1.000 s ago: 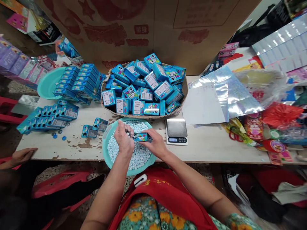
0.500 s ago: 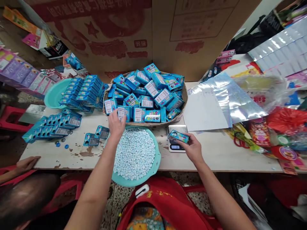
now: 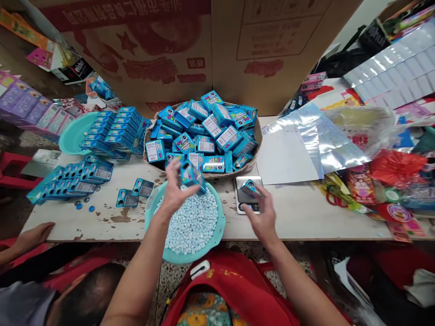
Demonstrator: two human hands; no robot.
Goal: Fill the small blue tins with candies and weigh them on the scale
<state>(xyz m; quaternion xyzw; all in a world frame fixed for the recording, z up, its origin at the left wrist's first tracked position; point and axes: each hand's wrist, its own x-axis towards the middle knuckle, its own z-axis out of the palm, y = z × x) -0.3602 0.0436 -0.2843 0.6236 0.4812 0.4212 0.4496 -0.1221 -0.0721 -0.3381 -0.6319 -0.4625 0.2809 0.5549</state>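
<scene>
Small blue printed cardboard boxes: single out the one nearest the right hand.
The blue rectangular box at the white digital scale, by the fingers of the right hand; every other box is away from that scale.

The left grip (image 3: 176, 192) is clasped, the right grip (image 3: 258, 206) loosely spread.

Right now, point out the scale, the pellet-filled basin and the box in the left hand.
Scale (image 3: 241, 197), head view: bare metal plate.
Pellet-filled basin (image 3: 219, 222), head view: right rim.
Held box (image 3: 191, 174), head view: its middle.
</scene>
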